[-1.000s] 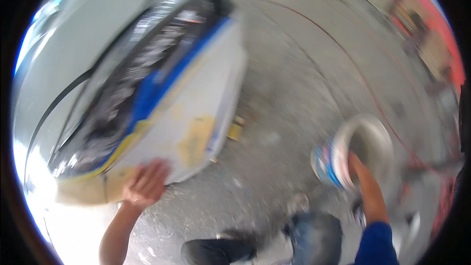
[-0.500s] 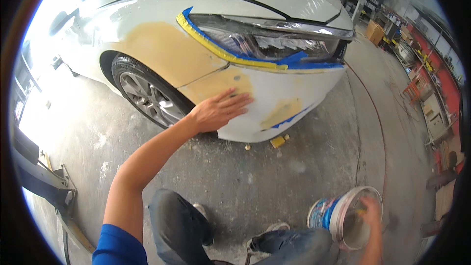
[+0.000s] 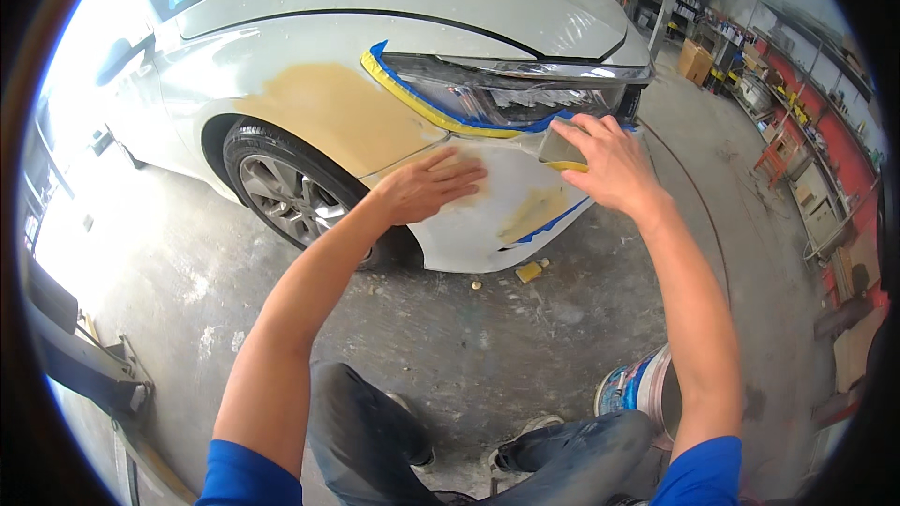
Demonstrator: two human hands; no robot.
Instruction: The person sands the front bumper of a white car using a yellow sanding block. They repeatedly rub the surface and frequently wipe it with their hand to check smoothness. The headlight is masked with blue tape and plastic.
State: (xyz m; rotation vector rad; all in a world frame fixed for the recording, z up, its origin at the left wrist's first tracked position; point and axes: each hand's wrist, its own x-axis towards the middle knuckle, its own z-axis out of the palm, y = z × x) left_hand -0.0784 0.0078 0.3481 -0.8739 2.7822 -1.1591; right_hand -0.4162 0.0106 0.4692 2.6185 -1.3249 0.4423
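Observation:
My left hand (image 3: 433,186) lies with fingers stretched out over the tan patch on the white front bumper (image 3: 469,244), just ahead of the wheel (image 3: 291,192). Pinched in my right hand (image 3: 617,164) is a flat grey sanding pad (image 3: 561,148) with a yellow edge, at the upper bumper just under the headlight (image 3: 525,89). Yellow and blue masking tape (image 3: 412,105) runs along the headlight's border. A larger tan patch (image 3: 323,112) covers part of the fender. Lower on the bumper, a blue tape strip (image 3: 553,222) edges another tan spot.
A bucket (image 3: 633,389) stands by my right leg, partly behind my forearm. A yellow sponge piece (image 3: 529,272) lies on the floor below the bumper. A lift post base (image 3: 94,370) is at left. Cluttered shelves (image 3: 797,112) line the right wall.
My right hand has come up from the bucket to the bumper below the headlight, with the sanding pad in it. My left hand stays over the bumper's tan patch. The view has shifted slightly.

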